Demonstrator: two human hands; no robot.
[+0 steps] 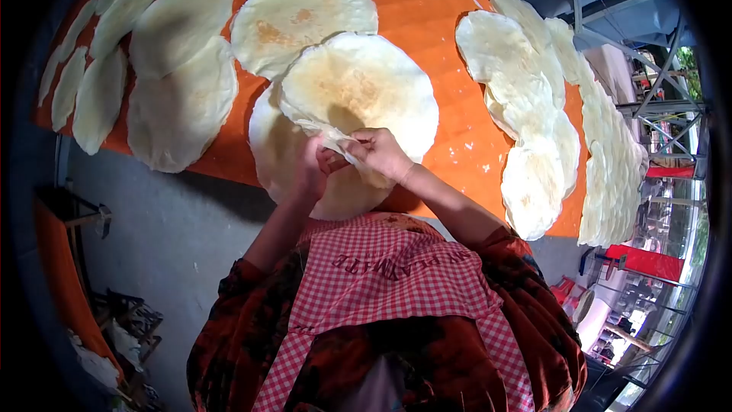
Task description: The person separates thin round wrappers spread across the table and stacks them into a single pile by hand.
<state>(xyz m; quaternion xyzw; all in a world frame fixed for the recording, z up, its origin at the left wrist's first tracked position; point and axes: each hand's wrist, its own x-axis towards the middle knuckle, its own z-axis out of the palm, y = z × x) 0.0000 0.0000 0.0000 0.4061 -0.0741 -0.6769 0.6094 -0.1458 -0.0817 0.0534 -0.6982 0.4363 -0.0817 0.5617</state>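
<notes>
Apron [396,286]: red-white checked, nearest to the camera; its upper part comes close to the near edge of the surface [450,133].
Left hand [311,166]: its fingers are bent and pinch a thin, pale flap [333,135], just beside the right hand.
Right hand [379,152]: thumb and fingers pinch the same flap, so neither of the hands is spread.
Flap: it is above the lower part of the top sheet [374,69]; whether it is joined to this sheet, I cannot tell. Two grips close together probably keep such thin material under control.
Top sheet: round, it lies partly over the lower sheet [268,137], whose rim shows at the left; both are directly before the person, perhaps for a short reach.
Left sheets [183,103] and right sheets [526,160]: they overlap one another, seemingly to save place.
Edges: the lower sheet and the left sheets come to the near edge, where a sleeve could catch them.
Room: an orange strip with white flakes [469,146] separates top sheet and right sheets; the right hand has more freedom there than the left hand.
</notes>
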